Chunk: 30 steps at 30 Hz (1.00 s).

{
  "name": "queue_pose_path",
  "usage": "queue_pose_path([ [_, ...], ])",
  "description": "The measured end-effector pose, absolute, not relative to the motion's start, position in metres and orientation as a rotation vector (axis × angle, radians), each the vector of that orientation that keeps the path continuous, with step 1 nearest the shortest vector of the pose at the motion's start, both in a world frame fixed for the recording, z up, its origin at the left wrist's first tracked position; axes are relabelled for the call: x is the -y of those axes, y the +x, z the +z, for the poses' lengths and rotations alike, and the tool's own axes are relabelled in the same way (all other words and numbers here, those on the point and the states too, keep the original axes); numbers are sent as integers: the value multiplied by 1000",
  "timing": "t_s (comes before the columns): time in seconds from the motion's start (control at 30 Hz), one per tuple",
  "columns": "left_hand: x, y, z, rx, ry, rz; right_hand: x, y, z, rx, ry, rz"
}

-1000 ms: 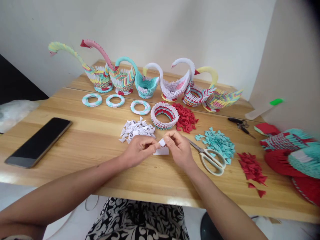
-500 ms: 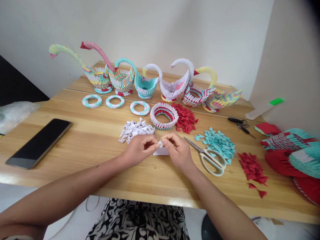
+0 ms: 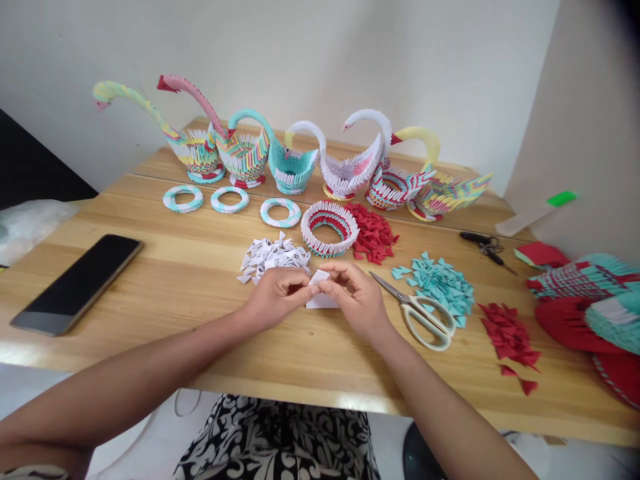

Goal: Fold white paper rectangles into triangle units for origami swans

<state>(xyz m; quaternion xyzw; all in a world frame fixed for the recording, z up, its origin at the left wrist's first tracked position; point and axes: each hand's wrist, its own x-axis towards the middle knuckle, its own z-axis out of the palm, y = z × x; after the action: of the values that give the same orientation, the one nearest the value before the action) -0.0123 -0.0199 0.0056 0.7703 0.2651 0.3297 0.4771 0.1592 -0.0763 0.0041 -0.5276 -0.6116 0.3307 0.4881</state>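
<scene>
Between my fingertips is a small piece of white paper (image 3: pixel 319 277), pinched from both sides. My left hand (image 3: pixel 281 293) is closed on its left edge and my right hand (image 3: pixel 356 297) on its right. Under the hands, more white paper (image 3: pixel 320 302) lies on the table, partly covered by my fingers. A pile of folded white paper triangles (image 3: pixel 270 255) is just beyond my left hand. Beyond the held paper stands a ring of white, red and teal folded pieces (image 3: pixel 330 230). Scissors (image 3: pixel 425 317) with pale handles lie right of my right hand.
Several folded-paper swans (image 3: pixel 293 170) line the back of the table. Paper rings (image 3: pixel 183 199) lie before them. Red triangles (image 3: pixel 375 233) and teal triangles (image 3: pixel 443 283) are piled to the right. A phone (image 3: pixel 77 283) lies at left; a craft knife (image 3: pixel 560 199) leans at right.
The white paper now shows more between my fingertips, standing up above my thumbs. My right hand has shifted slightly. The whole view has moved a little.
</scene>
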Motion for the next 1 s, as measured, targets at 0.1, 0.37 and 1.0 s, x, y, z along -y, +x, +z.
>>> queue_pose_path([
  [0.1,18,-13,6,-650,1844,801,74,160,4,1442,-1268,887],
  [0.37,18,-13,9,-616,1934,729,73,163,5,1485,-1301,915],
  [1.0,19,-16,17,-620,2023,694,75,166,10,1569,-1280,669],
])
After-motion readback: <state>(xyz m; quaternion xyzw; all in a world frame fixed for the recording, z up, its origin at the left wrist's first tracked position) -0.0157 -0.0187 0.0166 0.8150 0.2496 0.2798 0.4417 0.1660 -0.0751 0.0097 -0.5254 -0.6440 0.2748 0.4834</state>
